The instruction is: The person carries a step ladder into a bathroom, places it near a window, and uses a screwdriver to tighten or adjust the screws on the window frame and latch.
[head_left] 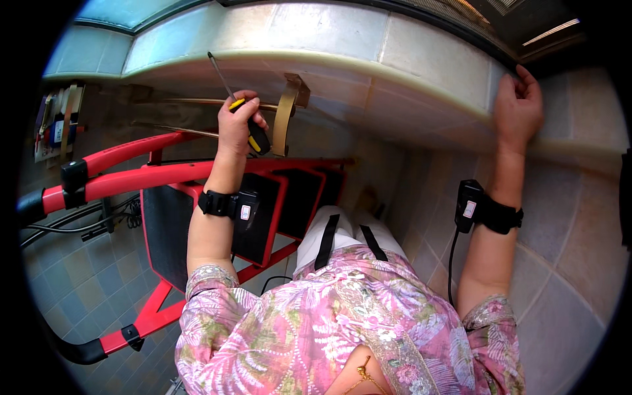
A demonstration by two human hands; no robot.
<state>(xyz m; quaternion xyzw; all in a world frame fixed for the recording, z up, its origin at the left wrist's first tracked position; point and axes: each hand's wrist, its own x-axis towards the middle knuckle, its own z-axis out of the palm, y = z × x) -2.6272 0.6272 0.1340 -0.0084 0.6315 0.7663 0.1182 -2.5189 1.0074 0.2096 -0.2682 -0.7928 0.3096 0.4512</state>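
Tiled ledge (329,29) ahead, the screwdriver (237,105) slants diagonally, pointing forward-left.

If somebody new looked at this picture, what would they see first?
Probably the big red stepladder with black steps on the left side. Next, left of the upper middle, the left hand holds a black-and-yellow screwdriver that points upward in the picture. Then there's the right hand, at the upper right, beside the tiled ledge.

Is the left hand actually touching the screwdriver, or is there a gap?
Touching. The head view shows the left hand closed around the black-and-yellow screwdriver, which shows on both sides of the grip.
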